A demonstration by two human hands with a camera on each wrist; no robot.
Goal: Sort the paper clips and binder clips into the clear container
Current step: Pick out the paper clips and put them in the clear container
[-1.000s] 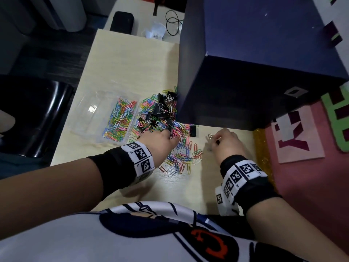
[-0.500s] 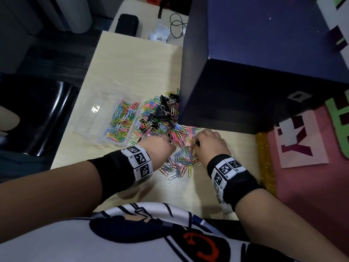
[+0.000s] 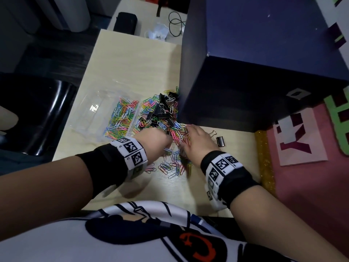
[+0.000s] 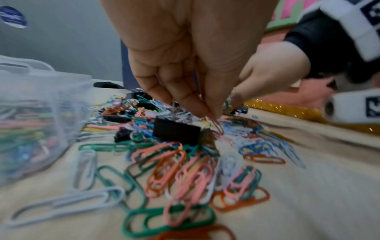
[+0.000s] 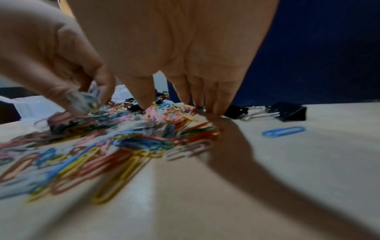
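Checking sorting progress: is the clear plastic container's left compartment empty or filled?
Empty: the clear plastic container shows bare table through its left section; coloured paper clips fill the right.

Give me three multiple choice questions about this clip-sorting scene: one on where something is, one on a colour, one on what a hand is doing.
1. The clear container lies where from the loose pile?
A. left
B. right
C. on the box

2. The binder clips are
A. white
B. black
C. gold

3. The left hand
A. lies flat
B. pinches a pink paper clip
C. lifts the container

Answers: 1 A, the head view shows it left of the pile. 2 B, all are black. 3 B, the left wrist view shows fingertips closed on the clip.
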